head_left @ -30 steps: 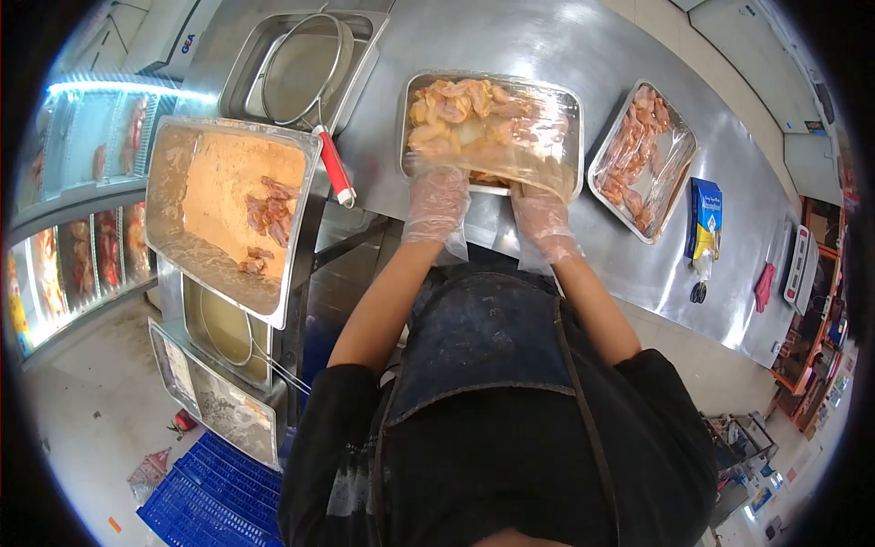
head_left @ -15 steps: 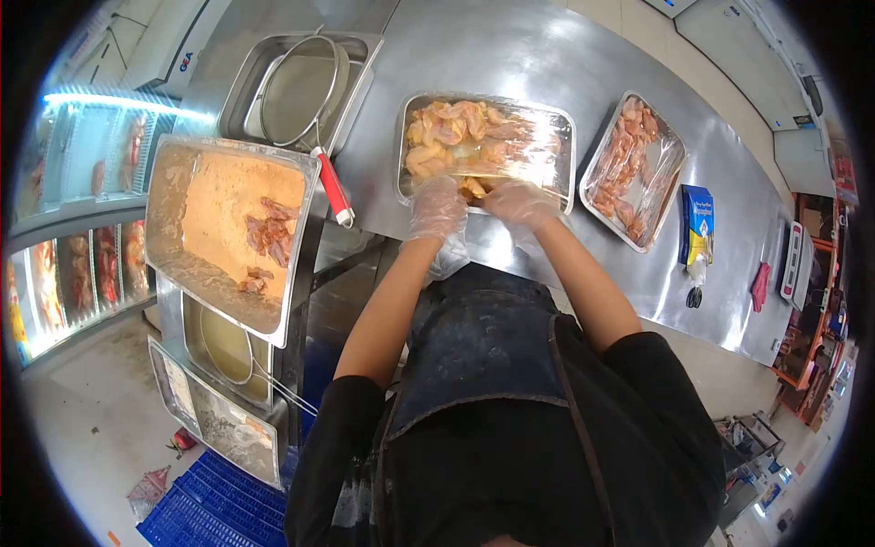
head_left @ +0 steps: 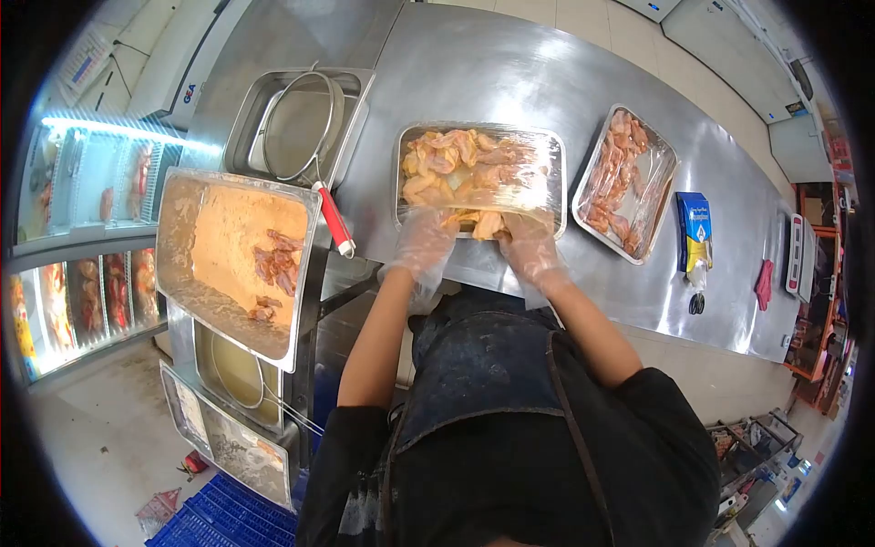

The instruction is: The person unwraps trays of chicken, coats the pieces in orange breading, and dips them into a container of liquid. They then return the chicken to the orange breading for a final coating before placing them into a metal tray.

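We have the rectangular metal tray (head_left: pixel 563 182) by the table's (head_left: pixel 510 64) front edge, presumably for easy reach. Our 2 hands, left hand (head_left: pixel 427 242) and right hand (head_left: pixel 530 246), in crinkly clear plastic, sit apart at its near rim, probably to control the thin, glossy film (head_left: pixel 540 178) over moist, lumpy chicken pieces (head_left: pixel 441 155); whether each grip pinches that film, we cannot tell.

This looks like a food shop's preparation kitchen, judging by the long silver stainless-steel surface (head_left: pixel 510 55), rectangular metal trays (head_left: pixel 562 182) of yellowish-pink raw poultry (head_left: pixel 451 150), and, beyond its left edge, a white-lit glass-fronted fridge (head_left: pixel 91 243) showing reddish meat (head_left: pixel 117 292).
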`<state>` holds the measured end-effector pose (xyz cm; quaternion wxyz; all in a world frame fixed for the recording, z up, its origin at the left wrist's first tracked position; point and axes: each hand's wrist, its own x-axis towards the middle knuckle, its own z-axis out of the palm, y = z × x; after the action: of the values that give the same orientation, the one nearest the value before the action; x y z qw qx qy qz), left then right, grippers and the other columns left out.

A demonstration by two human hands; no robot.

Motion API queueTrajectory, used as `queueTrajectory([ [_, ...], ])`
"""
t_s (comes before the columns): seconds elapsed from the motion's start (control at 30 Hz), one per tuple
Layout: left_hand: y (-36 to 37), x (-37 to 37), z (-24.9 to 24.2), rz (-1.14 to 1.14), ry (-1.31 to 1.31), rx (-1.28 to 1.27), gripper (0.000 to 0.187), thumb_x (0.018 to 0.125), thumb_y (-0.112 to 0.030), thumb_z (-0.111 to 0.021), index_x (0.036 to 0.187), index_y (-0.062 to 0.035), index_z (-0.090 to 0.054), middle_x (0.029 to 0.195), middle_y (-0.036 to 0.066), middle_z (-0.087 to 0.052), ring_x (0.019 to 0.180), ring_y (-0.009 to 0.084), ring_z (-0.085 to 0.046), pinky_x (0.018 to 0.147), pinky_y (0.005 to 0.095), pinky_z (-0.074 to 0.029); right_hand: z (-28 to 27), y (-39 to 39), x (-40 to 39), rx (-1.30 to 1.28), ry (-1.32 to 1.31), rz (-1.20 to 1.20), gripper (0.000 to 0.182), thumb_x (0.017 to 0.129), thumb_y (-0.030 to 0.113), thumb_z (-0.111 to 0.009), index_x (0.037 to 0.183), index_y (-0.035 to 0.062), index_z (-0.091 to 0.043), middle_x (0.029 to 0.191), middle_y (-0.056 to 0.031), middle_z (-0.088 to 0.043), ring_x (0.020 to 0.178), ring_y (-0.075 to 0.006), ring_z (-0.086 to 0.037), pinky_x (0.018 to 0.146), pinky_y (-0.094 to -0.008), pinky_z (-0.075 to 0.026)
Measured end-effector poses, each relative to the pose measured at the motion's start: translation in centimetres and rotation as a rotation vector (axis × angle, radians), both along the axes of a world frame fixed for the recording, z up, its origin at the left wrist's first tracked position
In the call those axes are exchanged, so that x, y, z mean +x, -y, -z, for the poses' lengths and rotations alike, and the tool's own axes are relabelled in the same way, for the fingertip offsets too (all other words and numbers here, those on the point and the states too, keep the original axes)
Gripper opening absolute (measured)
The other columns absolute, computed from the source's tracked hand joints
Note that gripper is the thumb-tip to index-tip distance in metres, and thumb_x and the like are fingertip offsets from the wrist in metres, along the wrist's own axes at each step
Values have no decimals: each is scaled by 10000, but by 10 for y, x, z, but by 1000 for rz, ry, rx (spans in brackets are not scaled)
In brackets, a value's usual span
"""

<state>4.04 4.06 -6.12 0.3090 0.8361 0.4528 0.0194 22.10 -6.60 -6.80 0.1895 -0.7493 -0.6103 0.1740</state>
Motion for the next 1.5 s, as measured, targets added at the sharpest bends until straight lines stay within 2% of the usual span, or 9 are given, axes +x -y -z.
queueTrajectory([
  [0.17,34,-4,4,74,-166,149,305,868,-250,-548,1096,-71,-645,878,204,-657,789,391,-630,722,484,-491,-4,9,-4,42,59,77,226,881,212,-570,1029,44,-598,982,-198,-645,902,-370,-614,802,-478,-486],
  [0.47,69,15,-8,-196,431,365,298,882,-180,-595,1142,-39,-627,995,197,-664,867,372,-638,770,439,-510,-32,-22,24,-332,-29,181,369,921,375,-510,871,42,-661,919,-183,-654,934,-343,-612,837,-432,-476],
  [0.57,75,15,-25,-264,532,18,277,901,-128,-599,1149,-6,-610,1034,164,-668,930,319,-646,820,368,-519,-37,-13,48,-335,125,-29,402,913,426,-545,872,42,-656,910,-152,-663,820,-282,-636,751,-378,-497],
  [0.63,73,10,-21,-521,916,-685,295,930,-100,-576,1201,16,-565,1066,115,-658,972,260,-640,853,334,-515,-63,-2,52,-462,-625,222,345,888,382,-632,914,44,-694,786,-73,-660,745,-159,-628,681,-294,-494],
  [0.77,57,10,-8,-718,1041,-1147,340,942,-86,-566,1264,3,-503,1085,85,-634,957,204,-625,854,332,-508,-61,4,27,-240,-1181,317,335,904,352,-638,1015,37,-663,849,-17,-635,740,-74,-578,647,-221,-472],
  [0.87,58,20,-7,-783,1288,-1223,366,931,-74,-562,1280,-11,-471,1084,83,-619,929,183,-611,815,337,-515,-20,3,-3,83,-657,88,313,926,295,-617,1097,33,-626,896,-50,-648,744,-144,-597,679,-254,-484],
  [0.9,58,23,-10,-802,1296,-1126,358,926,-68,-551,1270,-12,-471,1084,82,-612,916,178,-604,812,332,-517,-49,1,-18,78,-590,74,269,932,245,-568,1103,45,-621,1054,-215,-625,955,-374,-598,879,-426,-476],
  [1.3,67,4,33,-1054,1233,-817,175,871,-156,-664,957,-23,-591,799,45,-600,683,134,-584,635,271,-519,-64,14,-48,70,-428,-177,241,830,63,-551,1070,57,-581,984,-177,-588,868,-366,-609,756,-462,-518],
  [1.5,61,-16,2,-1022,1086,-842,236,856,-87,-652,1063,-10,-569,868,60,-607,731,137,-605,652,286,-538,-24,19,7,-112,6,-1,189,859,79,-501,1006,101,-617,924,-179,-622,852,-373,-630,729,-482,-519],
])
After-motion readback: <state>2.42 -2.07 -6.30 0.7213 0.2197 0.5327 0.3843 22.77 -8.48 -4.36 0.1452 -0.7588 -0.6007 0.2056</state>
